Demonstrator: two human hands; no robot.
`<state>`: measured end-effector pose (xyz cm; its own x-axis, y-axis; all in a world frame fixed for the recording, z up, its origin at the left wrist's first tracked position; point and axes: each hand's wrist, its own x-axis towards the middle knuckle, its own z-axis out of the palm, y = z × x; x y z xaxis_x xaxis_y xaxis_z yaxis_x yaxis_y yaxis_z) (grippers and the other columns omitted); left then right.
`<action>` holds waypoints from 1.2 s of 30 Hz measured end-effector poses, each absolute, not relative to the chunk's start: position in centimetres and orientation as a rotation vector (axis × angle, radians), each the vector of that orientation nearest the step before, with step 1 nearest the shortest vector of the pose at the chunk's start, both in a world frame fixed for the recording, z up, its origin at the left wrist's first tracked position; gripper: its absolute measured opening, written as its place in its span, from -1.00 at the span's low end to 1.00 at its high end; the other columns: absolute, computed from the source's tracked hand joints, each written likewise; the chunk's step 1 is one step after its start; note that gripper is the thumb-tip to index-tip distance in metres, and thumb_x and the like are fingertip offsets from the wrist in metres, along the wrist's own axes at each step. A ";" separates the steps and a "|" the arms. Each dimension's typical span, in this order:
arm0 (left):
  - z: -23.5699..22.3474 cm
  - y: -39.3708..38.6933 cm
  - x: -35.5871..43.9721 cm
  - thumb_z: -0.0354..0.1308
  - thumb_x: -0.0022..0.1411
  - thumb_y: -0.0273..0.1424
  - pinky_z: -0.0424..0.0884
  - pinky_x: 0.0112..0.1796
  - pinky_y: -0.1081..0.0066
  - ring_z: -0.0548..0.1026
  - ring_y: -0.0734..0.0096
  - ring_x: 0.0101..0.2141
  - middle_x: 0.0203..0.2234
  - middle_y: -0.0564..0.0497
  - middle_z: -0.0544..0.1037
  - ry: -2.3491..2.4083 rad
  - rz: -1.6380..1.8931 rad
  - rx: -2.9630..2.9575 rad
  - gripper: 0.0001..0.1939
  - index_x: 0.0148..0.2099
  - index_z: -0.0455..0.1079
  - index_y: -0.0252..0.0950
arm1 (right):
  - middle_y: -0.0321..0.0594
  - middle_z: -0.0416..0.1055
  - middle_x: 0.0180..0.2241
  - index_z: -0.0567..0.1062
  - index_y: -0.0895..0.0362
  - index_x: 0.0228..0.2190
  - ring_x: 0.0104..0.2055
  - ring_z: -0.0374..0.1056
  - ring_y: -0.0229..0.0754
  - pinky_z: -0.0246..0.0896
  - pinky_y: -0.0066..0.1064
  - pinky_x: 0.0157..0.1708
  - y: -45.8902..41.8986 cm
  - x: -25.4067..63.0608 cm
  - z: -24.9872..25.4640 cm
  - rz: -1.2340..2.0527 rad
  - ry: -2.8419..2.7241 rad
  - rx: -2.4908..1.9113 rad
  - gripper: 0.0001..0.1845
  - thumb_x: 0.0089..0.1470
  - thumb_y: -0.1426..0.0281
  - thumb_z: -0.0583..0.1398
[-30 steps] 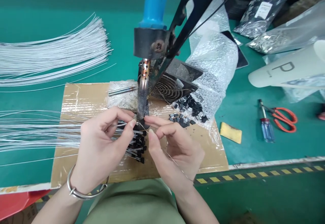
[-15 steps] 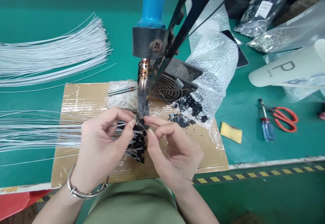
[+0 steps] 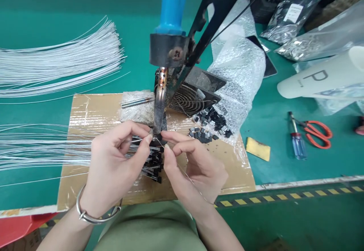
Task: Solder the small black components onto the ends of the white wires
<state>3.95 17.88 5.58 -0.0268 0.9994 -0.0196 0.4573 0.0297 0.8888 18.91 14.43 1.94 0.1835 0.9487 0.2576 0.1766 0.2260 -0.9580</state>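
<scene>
A soldering iron [image 3: 171,12] with a blue handle is clamped tip-down in a black stand [image 3: 196,42]. Just under its tip, my left hand [image 3: 118,160] pinches the end of a thin grey wire between thumb and forefinger. Close on the right, my right hand [image 3: 196,163] is closed on a strand of solder wire [image 3: 196,186], which runs back past the palm. The solder's front end reaches the spot below the tip. Fingers hide the exact joint. Beneath both hands lie wires with black connectors [image 3: 155,163] on their ends.
Loose black connectors [image 3: 212,120] lie by bubble wrap [image 3: 239,69] and a round fan [image 3: 190,97]. A wire bundle [image 3: 62,59] rests at left. Cardboard [image 3: 93,110] covers the bench's middle. Rightward are a yellow sponge [image 3: 258,149], screwdriver [image 3: 297,139], orange-handled cutters [image 3: 318,133] and a cup [image 3: 315,78].
The view has shifted very slightly. Both hands keep nearly the same pose under the iron's tip, and the right thumb has moved a little to the left.
</scene>
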 end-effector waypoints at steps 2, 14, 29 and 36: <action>5.5 17.8 3.9 0.30 0.24 -0.41 0.08 -0.61 0.47 0.52 0.49 -0.43 -0.32 0.09 0.68 1.584 0.938 1.521 -0.92 -0.34 0.53 -0.20 | -0.19 0.67 -0.03 0.49 0.07 -0.34 0.00 0.62 -0.16 0.55 -0.33 0.06 14.4 18.9 2.0 0.801 -1.270 -1.220 -0.80 0.18 0.61 0.29; 5.3 17.9 4.1 0.28 0.24 -0.42 0.11 -0.60 0.48 0.48 0.49 -0.45 -0.34 0.07 0.67 1.588 0.929 1.507 -0.92 -0.35 0.52 -0.21 | -0.20 0.68 -0.06 0.48 0.06 -0.36 -0.02 0.63 -0.17 0.54 -0.36 0.03 14.6 18.9 2.0 0.803 -1.261 -1.255 -0.81 0.19 0.59 0.30; 5.5 17.7 3.9 0.29 0.25 -0.41 0.16 -0.59 0.48 0.52 0.46 -0.41 -0.33 0.07 0.67 1.583 0.928 1.528 -0.91 -0.34 0.52 -0.20 | -0.17 0.69 -0.11 0.49 0.06 -0.34 -0.06 0.64 -0.14 0.57 -0.31 -0.02 14.6 18.8 1.9 0.755 -1.277 -1.224 -0.82 0.19 0.58 0.30; 5.3 17.9 4.1 0.30 0.24 -0.42 0.15 -0.59 0.48 0.53 0.45 -0.41 -0.32 0.06 0.67 1.581 0.944 1.521 -0.92 -0.35 0.52 -0.20 | -0.14 0.69 -0.10 0.50 0.06 -0.32 -0.08 0.64 -0.12 0.58 -0.27 -0.04 14.6 18.8 1.8 0.731 -1.299 -1.212 -0.82 0.20 0.59 0.29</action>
<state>4.12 17.87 5.27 -0.0279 0.9995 -0.0175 0.4589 0.0283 0.8880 18.81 14.57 1.78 0.1913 0.9306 0.3122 0.2155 0.2705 -0.9383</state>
